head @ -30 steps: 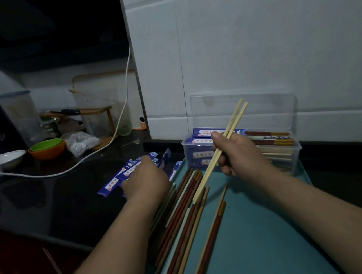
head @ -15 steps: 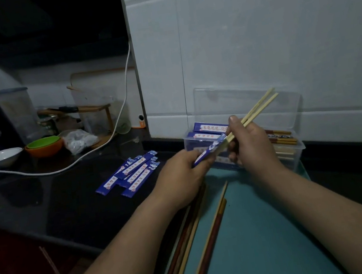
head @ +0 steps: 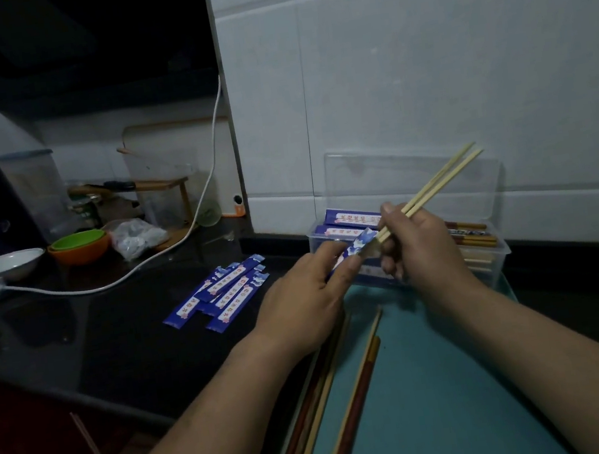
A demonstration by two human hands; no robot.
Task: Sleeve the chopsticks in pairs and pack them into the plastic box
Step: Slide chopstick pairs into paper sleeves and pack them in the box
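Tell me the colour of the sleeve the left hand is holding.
The sleeve is blue with white markings; the head view shows it.

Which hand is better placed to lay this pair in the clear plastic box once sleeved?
Probably right: the right hand grips the pale wooden chopsticks directly before the clear plastic box; the left hand, pinching the blue paper sleeve, sits farther away.
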